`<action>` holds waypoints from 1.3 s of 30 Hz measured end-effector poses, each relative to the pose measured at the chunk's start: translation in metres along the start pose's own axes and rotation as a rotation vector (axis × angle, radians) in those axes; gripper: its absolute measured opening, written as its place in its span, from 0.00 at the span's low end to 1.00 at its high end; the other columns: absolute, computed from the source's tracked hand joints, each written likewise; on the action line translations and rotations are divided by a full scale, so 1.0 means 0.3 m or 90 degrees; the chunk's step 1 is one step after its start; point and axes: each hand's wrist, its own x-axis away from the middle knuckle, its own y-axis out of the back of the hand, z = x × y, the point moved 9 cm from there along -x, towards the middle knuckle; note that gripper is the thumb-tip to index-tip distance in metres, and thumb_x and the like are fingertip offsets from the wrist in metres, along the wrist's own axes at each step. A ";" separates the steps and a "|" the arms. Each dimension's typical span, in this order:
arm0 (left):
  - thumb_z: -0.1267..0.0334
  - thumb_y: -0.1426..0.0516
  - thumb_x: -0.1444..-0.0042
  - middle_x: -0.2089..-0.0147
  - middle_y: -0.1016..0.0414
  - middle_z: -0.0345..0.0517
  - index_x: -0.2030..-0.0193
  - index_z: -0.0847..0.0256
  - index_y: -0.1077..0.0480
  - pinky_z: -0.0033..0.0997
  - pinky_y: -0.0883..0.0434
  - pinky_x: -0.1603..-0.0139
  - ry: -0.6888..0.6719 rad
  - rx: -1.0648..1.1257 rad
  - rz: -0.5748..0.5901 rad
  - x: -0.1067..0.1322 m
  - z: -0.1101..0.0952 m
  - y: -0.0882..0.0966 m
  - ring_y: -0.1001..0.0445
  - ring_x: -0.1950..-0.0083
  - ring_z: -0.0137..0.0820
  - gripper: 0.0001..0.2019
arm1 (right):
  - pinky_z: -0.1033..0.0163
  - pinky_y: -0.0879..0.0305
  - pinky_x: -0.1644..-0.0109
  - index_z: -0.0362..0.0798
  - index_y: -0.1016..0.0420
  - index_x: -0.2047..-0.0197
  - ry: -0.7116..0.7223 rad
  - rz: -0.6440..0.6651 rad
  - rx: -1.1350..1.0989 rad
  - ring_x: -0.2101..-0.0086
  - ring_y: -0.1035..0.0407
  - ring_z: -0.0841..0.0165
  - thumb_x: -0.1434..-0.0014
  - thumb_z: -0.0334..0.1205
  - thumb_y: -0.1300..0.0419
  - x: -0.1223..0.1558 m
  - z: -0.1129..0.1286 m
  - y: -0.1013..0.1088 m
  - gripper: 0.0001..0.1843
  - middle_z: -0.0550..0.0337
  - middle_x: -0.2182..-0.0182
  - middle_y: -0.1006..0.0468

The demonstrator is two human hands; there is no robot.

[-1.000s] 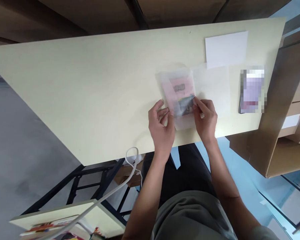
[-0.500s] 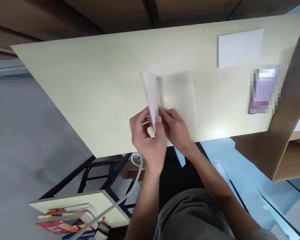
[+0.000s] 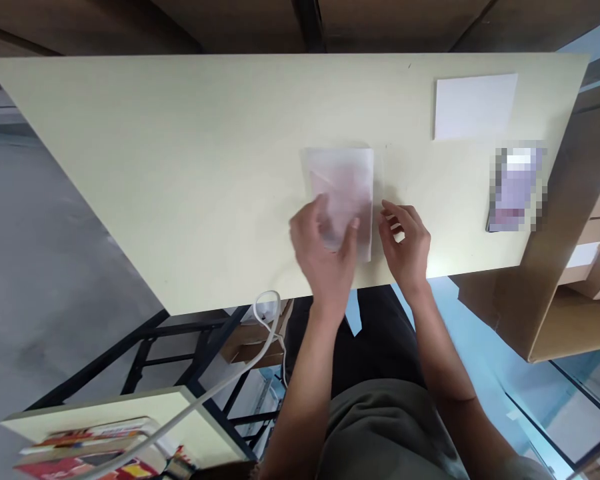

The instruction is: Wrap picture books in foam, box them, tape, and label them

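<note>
Folded white sheet, half raised a moment ago, now lies flatter on the table, so one fold seems made, with the left hand spread over it and the right hand curled just beside, whether gripping I cannot tell.

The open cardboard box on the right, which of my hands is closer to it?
Your right hand. It is to the left of the open cardboard box, beside the translucent white wrapper; your left hand is farther left, over that wrapper.
</note>
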 end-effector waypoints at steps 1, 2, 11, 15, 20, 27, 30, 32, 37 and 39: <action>0.54 0.31 0.29 0.29 0.24 0.56 0.26 0.51 0.29 0.49 0.18 0.34 0.024 0.006 -0.025 -0.006 0.026 0.036 0.21 0.31 0.45 0.28 | 0.56 0.15 0.54 0.55 0.15 0.37 -0.001 0.001 0.006 0.58 0.18 0.65 0.20 0.42 0.39 0.000 -0.005 -0.011 0.15 0.53 0.50 0.15; 0.54 0.32 0.29 0.29 0.24 0.56 0.26 0.51 0.29 0.47 0.17 0.35 0.053 0.018 -0.045 -0.012 0.057 0.064 0.19 0.33 0.43 0.27 | 0.56 0.15 0.54 0.55 0.14 0.38 -0.002 0.003 0.012 0.59 0.18 0.66 0.20 0.41 0.39 0.001 -0.009 -0.024 0.15 0.53 0.50 0.15; 0.43 0.28 0.36 0.47 0.13 0.50 0.43 0.56 0.18 0.42 0.14 0.47 0.218 0.301 0.074 -0.022 0.159 -0.001 0.13 0.47 0.42 0.23 | 0.55 0.15 0.54 0.57 0.16 0.34 -0.006 -0.002 0.030 0.59 0.20 0.66 0.20 0.41 0.42 0.023 -0.007 -0.082 0.18 0.52 0.47 0.17; 0.40 0.28 0.37 0.50 0.12 0.50 0.47 0.58 0.18 0.40 0.16 0.51 0.249 0.401 0.206 0.009 0.103 -0.032 0.14 0.48 0.44 0.24 | 0.52 0.16 0.51 0.55 0.17 0.35 0.025 0.004 0.016 0.50 0.19 0.61 0.20 0.46 0.41 0.032 0.036 -0.087 0.17 0.48 0.45 0.20; 0.38 0.35 0.29 0.47 0.13 0.51 0.46 0.56 0.20 0.42 0.16 0.50 0.273 0.510 0.267 -0.002 0.129 0.045 0.14 0.46 0.46 0.22 | 0.44 0.18 0.44 0.58 0.22 0.38 0.034 -0.002 -0.020 0.40 0.22 0.53 0.24 0.53 0.34 0.039 0.118 -0.098 0.17 0.49 0.39 0.21; 0.46 0.39 0.23 0.43 0.15 0.53 0.38 0.55 0.22 0.40 0.15 0.48 0.169 0.355 0.170 -0.071 0.228 0.266 0.15 0.45 0.42 0.18 | 0.51 0.19 0.53 0.53 0.20 0.49 0.021 -0.134 0.047 0.58 0.21 0.60 0.24 0.59 0.33 0.061 0.233 -0.222 0.18 0.55 0.57 0.18; 0.54 0.41 0.22 0.37 0.17 0.53 0.35 0.54 0.23 0.42 0.16 0.40 0.088 0.205 0.047 -0.112 0.302 0.437 0.16 0.41 0.40 0.15 | 0.51 0.17 0.53 0.53 0.19 0.46 0.021 -0.188 0.073 0.59 0.19 0.60 0.21 0.59 0.38 0.081 0.292 -0.363 0.19 0.53 0.55 0.17; 0.58 0.42 0.23 0.37 0.17 0.53 0.36 0.54 0.22 0.43 0.17 0.38 0.069 0.128 -0.019 -0.138 0.380 0.558 0.17 0.39 0.40 0.14 | 0.51 0.16 0.53 0.53 0.19 0.44 0.027 -0.154 0.056 0.58 0.18 0.60 0.19 0.57 0.41 0.091 0.352 -0.508 0.18 0.52 0.53 0.15; 0.64 0.40 0.27 0.33 0.20 0.53 0.34 0.52 0.23 0.49 0.18 0.33 0.078 0.042 -0.150 -0.196 0.585 0.820 0.19 0.32 0.44 0.17 | 0.53 0.14 0.44 0.55 0.21 0.39 0.089 0.010 0.021 0.45 0.16 0.59 0.16 0.49 0.46 0.126 0.566 -0.901 0.15 0.49 0.47 0.15; 0.65 0.39 0.28 0.31 0.22 0.55 0.34 0.51 0.23 0.53 0.19 0.31 0.079 0.050 -0.168 -0.221 0.627 0.875 0.21 0.30 0.46 0.18 | 0.54 0.14 0.42 0.55 0.21 0.39 0.101 0.047 0.023 0.45 0.16 0.60 0.16 0.48 0.46 0.141 0.635 -0.998 0.15 0.50 0.47 0.14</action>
